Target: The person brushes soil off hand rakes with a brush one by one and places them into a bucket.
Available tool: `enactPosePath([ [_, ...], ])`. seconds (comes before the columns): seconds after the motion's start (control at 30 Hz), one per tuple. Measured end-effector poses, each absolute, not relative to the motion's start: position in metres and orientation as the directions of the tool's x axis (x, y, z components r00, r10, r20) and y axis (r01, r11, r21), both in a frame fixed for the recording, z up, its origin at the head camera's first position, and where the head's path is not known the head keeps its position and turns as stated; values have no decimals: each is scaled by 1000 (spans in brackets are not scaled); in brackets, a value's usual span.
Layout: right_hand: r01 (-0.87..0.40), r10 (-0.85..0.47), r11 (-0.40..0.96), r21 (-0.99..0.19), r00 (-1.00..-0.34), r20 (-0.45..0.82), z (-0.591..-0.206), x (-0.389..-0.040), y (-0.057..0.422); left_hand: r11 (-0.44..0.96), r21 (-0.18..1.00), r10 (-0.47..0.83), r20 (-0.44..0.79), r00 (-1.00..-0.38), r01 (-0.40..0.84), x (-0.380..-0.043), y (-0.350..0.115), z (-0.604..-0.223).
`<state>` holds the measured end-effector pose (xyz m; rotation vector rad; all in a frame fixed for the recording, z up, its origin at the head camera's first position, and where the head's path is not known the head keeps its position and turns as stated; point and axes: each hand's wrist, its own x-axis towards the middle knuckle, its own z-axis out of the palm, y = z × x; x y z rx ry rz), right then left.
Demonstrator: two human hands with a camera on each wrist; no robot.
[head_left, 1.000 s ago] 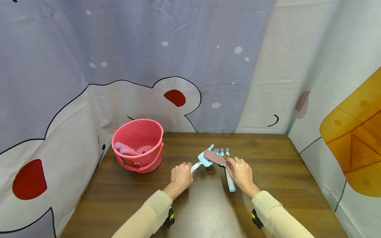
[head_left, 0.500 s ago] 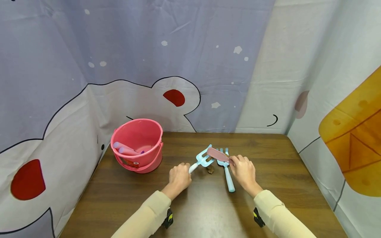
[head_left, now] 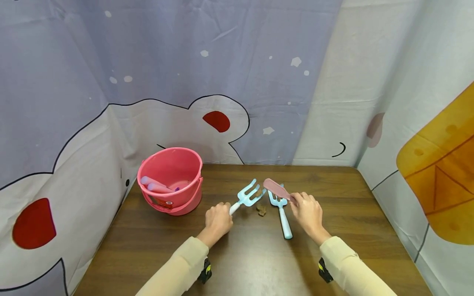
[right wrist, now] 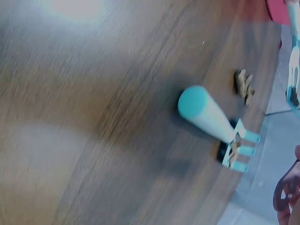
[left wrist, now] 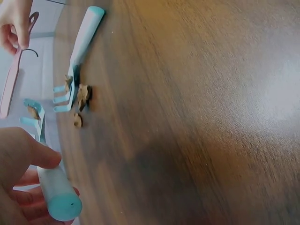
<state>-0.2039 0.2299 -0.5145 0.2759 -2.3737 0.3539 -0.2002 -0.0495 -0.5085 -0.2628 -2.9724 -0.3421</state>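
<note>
My left hand [head_left: 218,222] grips the handle of a light blue toy hand fork [head_left: 245,198], its tines pointing away over the table. A brown crumb-like piece [left wrist: 33,112] sits on those tines in the left wrist view. In my right hand [head_left: 308,211] a flat pink spatula-like tool [head_left: 275,188] is pinched by its narrow end, which has a hole. Below that blade lies a second light blue fork [head_left: 284,222], handle toward me, with a brown bit [right wrist: 235,151] on its tines. Between the two forks a brown lump [head_left: 261,211] rests on the table.
A pink bucket [head_left: 198,193] stands at the back left, with pink and lilac handles [head_left: 157,186] inside. Beyond the wooden table [head_left: 333,263] hangs a patterned cloth [head_left: 266,82]. A small brown piece [left wrist: 78,120] lies near the lump.
The held fork has moved left, away from the pink tool that overlapped it. My right hand and the pink tool have shifted right, uncovering more of the second fork's tines.
</note>
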Motion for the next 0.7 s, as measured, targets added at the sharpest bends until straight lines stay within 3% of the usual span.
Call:
enactPosePath([
  [0.4, -365, -200, 918, -152, -760, 619, -517, -199, 196, 949, 214, 199, 170, -965, 234, -197, -37, -505],
  [0.7, -342, -191, 931, -128, -754, 629, -521, -200, 203, 955, 189, 193, 179, -965, 227, -199, -38, -502],
])
